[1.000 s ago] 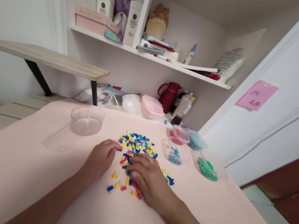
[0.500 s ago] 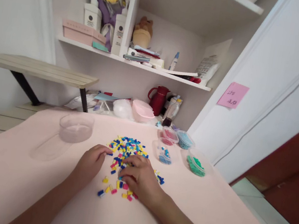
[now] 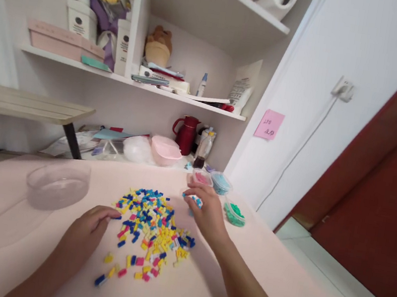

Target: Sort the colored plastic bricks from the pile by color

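Brick pile: small mixed-colour bricks [image 3: 151,224] lie loose on the pink counter [image 3: 190,295], mid-way between both forearms; spread thin, probably so single pieces can be told apart and picked out.
Stray bricks: a few, including a dark blue one [image 3: 100,280], sit apart on the near side.
Left hand: the hand [image 3: 90,227] is low at the pile's left edge, fingers curled, a dark blue brick at the fingertips. Grip: cannot tell whether that brick is grasped or merely touched.
Right hand: the hand [image 3: 209,213] is over the blue-brick tub [image 3: 192,212], partly hiding it, thumb and forefinger close together. Grip: a small blue brick shows at the tips; pinched or released, cannot tell.
Other tubs: pink [image 3: 212,177], light blue [image 3: 220,189] and green [image 3: 234,220], grouped near the blue one; one colour each, seemingly to keep colours separate and within right-hand reach.
Clear dish: round dish [image 3: 57,199], left of the pile, apparently set aside to leave working room.
Background: pink bowl [image 3: 165,153] and red jug [image 3: 186,137] stand beyond the counter's far edge, out of the way.
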Motion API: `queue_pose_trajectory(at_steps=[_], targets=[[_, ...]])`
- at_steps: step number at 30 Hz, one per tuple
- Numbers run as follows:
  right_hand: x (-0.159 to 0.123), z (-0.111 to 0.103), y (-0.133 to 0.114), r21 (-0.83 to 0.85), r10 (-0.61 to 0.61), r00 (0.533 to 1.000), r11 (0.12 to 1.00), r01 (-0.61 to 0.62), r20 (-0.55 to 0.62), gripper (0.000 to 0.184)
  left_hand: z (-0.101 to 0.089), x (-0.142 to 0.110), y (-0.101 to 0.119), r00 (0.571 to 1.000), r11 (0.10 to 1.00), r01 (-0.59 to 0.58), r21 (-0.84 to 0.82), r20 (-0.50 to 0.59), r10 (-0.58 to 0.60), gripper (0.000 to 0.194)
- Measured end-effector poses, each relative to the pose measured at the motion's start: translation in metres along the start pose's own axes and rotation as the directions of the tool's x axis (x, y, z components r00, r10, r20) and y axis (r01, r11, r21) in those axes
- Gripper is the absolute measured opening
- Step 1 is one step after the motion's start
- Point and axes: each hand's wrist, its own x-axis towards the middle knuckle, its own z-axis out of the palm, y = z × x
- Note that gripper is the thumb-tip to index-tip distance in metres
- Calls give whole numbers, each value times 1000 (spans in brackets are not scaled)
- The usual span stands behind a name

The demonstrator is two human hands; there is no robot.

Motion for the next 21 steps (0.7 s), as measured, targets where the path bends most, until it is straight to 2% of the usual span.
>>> queue_pose_trajectory(at_steps=[4,7,10,13,15,17,19,21], targets=[[6,-15,33,-127,106,987,984,-122,-122,13,1,1,-2,1000,1000,1,9,2,-1,30],[2,-18,48,-242,181,975,948,-208,-129,15,0,0,0,1000,1000,-6,16,6,6,30],[-1,-15,52,-303,211,970,923,-238,-118,25,0,-1,3,1000,1000,-2,21,16,2,31],[-1,-9,39,-199,152,981,964,-174,-118,32,0,-2,4,999,999,8,36,33,-9,32],[-2,-3,21,-67,107,993,992,-109,-45,26,0,-2,4,999,999,9,41,40,-10,33],[-4,3,1,69,50,990,996,-60,131,22,0,-2,5,999,999,11,39,43,-13,33],[-10,11,-16,121,-37,950,993,-1,310,21,-1,-3,6,999,999,14,34,42,-16,32],[-17,19,-27,96,-109,905,992,76,411,22,-1,-3,7,999,999,15,33,36,-16,32]])
